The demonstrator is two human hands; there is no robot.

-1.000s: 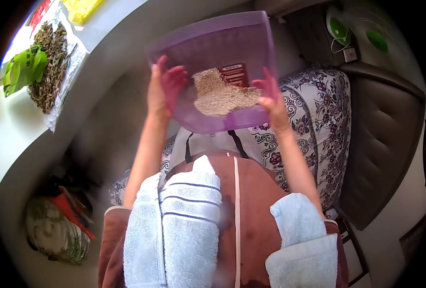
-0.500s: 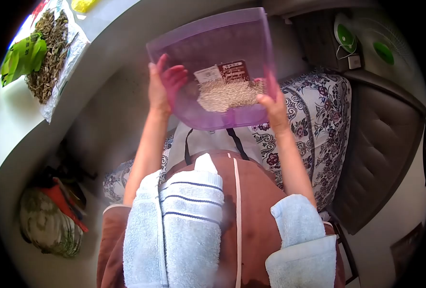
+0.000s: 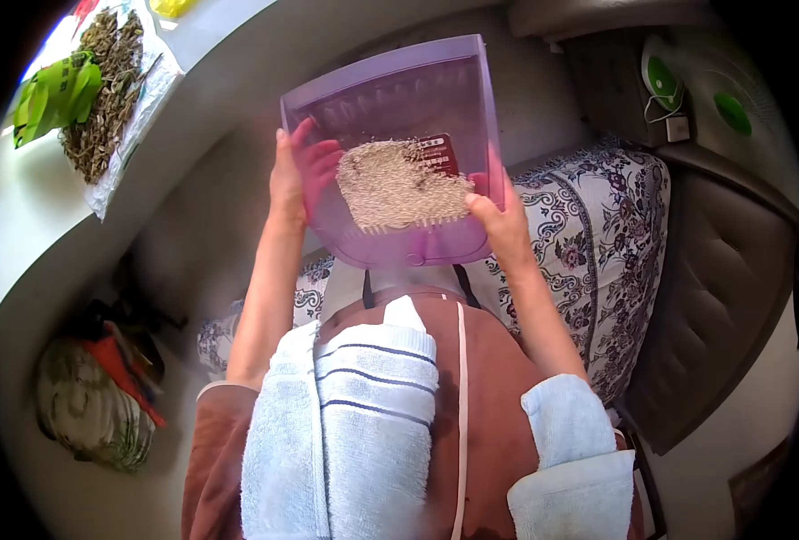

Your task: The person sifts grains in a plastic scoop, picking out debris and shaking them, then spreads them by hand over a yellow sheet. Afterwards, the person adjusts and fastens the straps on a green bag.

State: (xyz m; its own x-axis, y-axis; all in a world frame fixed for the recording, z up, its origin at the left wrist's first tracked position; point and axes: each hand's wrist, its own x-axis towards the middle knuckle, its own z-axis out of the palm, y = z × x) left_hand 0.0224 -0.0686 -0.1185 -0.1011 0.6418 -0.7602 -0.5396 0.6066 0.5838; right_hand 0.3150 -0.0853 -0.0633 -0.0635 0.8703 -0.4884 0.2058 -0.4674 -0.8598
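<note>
A see-through purple bin point(image 3: 399, 81) is held up in front of my body, its open side facing me. Pale grain-like bits point(image 3: 399, 191) lie in a heap inside it, partly over a dark red label point(image 3: 439, 155) with white print. My left hand point(image 3: 302, 171) grips the bin's left side, and its fingers show pink through the plastic. On the right side, my right hand point(image 3: 500, 211) clasps the wall with the thumb over the near edge. Some of the right fingers are seen only dimly through the wall.
Dried brown plant pieces point(image 3: 111, 99) and a green bag point(image 3: 55, 97) lie on a white ledge point(image 3: 21, 207) at upper left. A patterned cushioned seat point(image 3: 588, 243) and brown padded backrest point(image 3: 714, 297) stand right. A full bag point(image 3: 89, 405) sits lower left.
The bin has come slightly lower and nearer my body, still between both hands. The grains inside have shifted and spread, covering more of the labels.
</note>
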